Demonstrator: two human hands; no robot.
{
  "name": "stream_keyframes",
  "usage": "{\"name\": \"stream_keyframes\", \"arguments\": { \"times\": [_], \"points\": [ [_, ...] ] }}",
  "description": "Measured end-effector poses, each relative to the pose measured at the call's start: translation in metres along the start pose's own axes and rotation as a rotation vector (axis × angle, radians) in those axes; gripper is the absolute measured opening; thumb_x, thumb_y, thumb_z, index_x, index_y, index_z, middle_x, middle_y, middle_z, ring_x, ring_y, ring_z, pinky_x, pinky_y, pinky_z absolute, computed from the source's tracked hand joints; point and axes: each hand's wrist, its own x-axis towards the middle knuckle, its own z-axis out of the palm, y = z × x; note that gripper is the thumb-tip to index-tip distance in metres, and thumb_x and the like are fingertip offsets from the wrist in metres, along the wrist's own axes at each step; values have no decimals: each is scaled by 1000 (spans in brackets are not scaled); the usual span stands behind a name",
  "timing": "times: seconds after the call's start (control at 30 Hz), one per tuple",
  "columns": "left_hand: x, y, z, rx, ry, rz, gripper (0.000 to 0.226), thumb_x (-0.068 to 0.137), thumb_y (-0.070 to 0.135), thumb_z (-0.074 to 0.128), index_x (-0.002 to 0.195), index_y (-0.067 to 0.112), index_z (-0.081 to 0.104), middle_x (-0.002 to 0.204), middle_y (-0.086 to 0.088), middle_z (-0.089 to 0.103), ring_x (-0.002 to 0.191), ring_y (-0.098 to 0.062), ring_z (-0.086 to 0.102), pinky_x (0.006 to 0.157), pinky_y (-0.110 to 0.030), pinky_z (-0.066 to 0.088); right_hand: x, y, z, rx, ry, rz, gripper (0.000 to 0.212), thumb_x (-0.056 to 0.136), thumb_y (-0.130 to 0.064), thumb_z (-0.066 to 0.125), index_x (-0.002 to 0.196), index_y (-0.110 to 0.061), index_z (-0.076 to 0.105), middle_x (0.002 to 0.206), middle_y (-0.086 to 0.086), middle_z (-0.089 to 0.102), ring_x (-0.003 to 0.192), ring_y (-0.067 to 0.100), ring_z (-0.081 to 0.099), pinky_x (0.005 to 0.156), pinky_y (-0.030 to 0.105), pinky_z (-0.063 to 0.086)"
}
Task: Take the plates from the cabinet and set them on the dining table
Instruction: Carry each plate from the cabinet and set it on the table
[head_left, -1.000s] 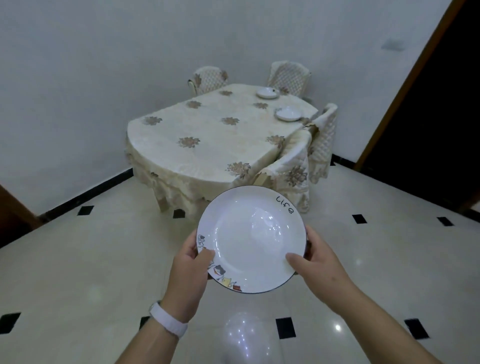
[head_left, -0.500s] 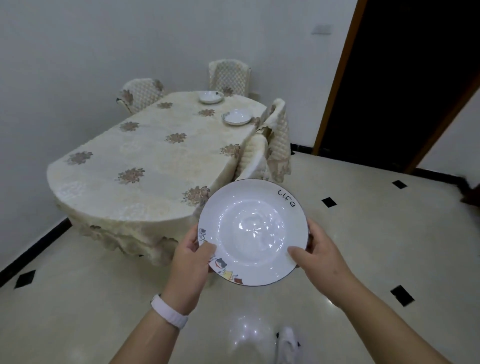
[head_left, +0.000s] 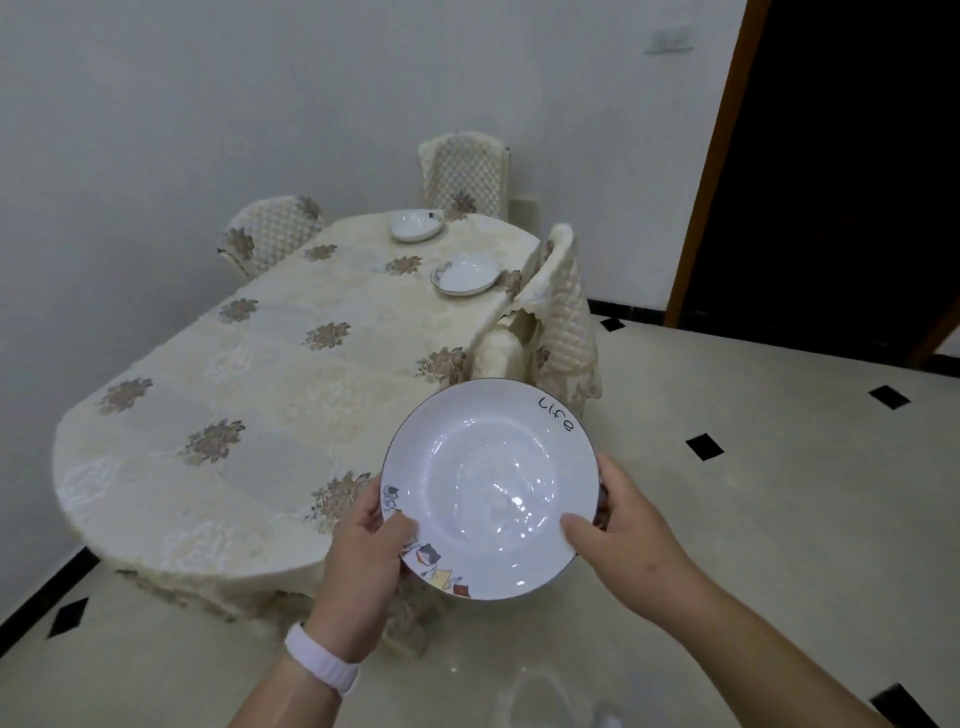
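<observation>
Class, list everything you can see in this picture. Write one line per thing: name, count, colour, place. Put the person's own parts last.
held plate: 1, white with a dark rim, "Life" lettering and small coloured drawings, held in the air by the table's near right edge
table plates: 2, white, far end of the table
dining table: 1, cream cloth with brown flower motifs, beside the left wall
chairs: at least 3, cream quilted covers, around the table's far end
floor: cream tiles with black diamonds
wall: pale grey, behind the table
doorway: 1, dark with a brown frame, right
wristband: 1, white, left wrist
left hand: grips the plate's left rim
right hand: grips the plate's right rim
</observation>
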Motion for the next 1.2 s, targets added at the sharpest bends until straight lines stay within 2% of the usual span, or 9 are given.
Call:
{"name": "stream_keyframes", "arguments": {
  "times": [0.17, 0.37, 0.5, 0.63, 0.7, 0.8, 0.93, 1.03, 1.2],
  "points": [
    [52, 10, 54, 15, 47, -1, 55, 85, -16, 42, 112, 25, 68, 97, -6, 75, 81, -23, 71, 59, -30, 55, 64, 0, -51, -28, -19, 2, 59, 81, -5, 56, 114, -53, 51, 100, -13, 70, 91, 11, 67, 83, 35, 56],
    [104, 17, 75, 27, 99, -1, 58, 86, -11, 43, 120, 32, 64, 106, -2, 74, 91, -27, 71, 66, -38, 57, 121, -2, -72, -50, -54, 5, 63, 83, -2, 56, 106, -60, 51, 99, -17, 70, 90, 7, 67, 80, 30, 55],
    [146, 22, 80, 4, 96, -6, 58, 87, -12, 41, 116, 33, 65, 105, -3, 74, 90, -27, 71, 70, -40, 58, 171, -1, -73, -64, -74, 34, 60, 84, 0, 56, 110, -54, 51, 99, -22, 69, 89, 2, 66, 75, 22, 53],
    [200, 16, 78, -62, 79, -56, 58, 88, -9, 43, 114, 36, 68, 107, -11, 73, 87, -35, 68, 75, -49, 53, 222, 0, -69, -75, -77, 46, 61, 84, 0, 56, 110, -56, 51, 103, -20, 69, 96, 6, 66, 81, 29, 56],
    [228, 18, 78, -118, 60, -59, 57, 87, -9, 43, 116, 34, 67, 108, -15, 72, 82, -36, 67, 71, -45, 51, 248, -5, -67, -84, -66, 47, 62, 83, -1, 56, 122, -49, 50, 107, -19, 68, 99, 5, 65, 83, 32, 56],
    [266, 25, 80, -123, 70, -12, 57, 87, -12, 43, 112, 33, 69, 106, -7, 74, 89, -33, 71, 76, -46, 56, 287, -15, -67, -145, -54, 51, 62, 84, -3, 57, 133, -41, 46, 107, -21, 67, 99, 4, 65, 88, 39, 57],
    [313, 34, 72, -172, 52, -7, 61, 88, -12, 44, 102, 40, 73, 104, -4, 75, 91, -29, 72, 82, -48, 55, 334, -26, -57, -194, -47, 60, 65, 80, -11, 58, 130, -51, 45, 107, -20, 68, 99, 8, 66, 89, 44, 56],
    [339, 31, 58, -158, 70, 15, 54, 81, -2, 49, 111, 39, 69, 107, -3, 74, 95, -32, 71, 84, -54, 55, 363, -25, -42, -240, -71, 63, 68, 81, -10, 58, 115, -67, 44, 106, -16, 68, 97, 17, 65, 83, 41, 57],
    [340, 26, 20, -186, 181, 28, 57, 89, -13, 42, 124, 29, 62, 103, -2, 75, 91, -28, 71, 71, -42, 58, 396, -29, -5, -298, -173, 64, 60, 85, 2, 58, 115, -49, 50, 100, -9, 67, 85, 17, 64, 60, 21, 53]
  ]
}}
